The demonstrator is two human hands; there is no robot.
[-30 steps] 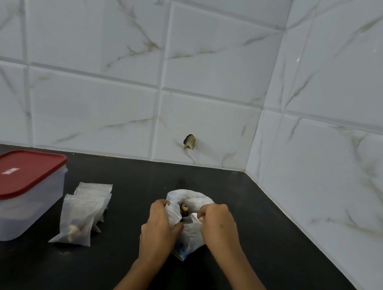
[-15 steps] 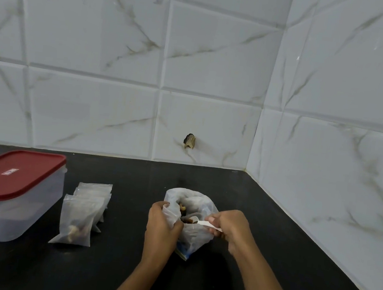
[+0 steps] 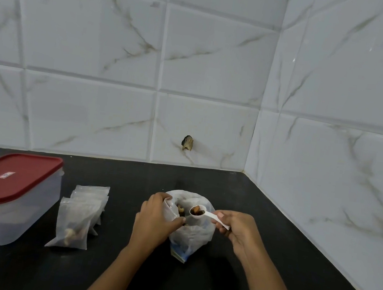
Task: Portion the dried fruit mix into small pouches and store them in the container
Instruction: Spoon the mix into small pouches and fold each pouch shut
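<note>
- I am in the scooping step: my right hand (image 3: 235,228) pinches the handle of a white spoon (image 3: 205,215) between thumb and fingers, closed firmly on it, the other fingers curled under.
- The spoon bowl carries a small load of fruit mix and hangs level over the open mouth of the bag (image 3: 192,230), not yet clear of its rim.
- My left hand (image 3: 155,220) is closed on the near-left edge of the bag mouth, thumb and fingers gripping the plastic to hold it open; the bag stands on the counter (image 3: 267,264) between my hands.
- The mix is thus in three places: most in the bag, a spoonful on the spoon, and some in the front pouch (image 3: 74,224) to the left, with more pouches stacked behind it.
- The container (image 3: 5,200) sits at far left, just beside the pouches, its red lid (image 3: 11,176) on; whether it holds anything I cannot tell through the cloudy wall.
- Next, I judge, the load must go into a pouch, and none is open in hand. My left hand would have to let go of the bag and open a pouch while I keep the spoon level, or the pieces will roll off.
- The bag may slump once released.
</note>
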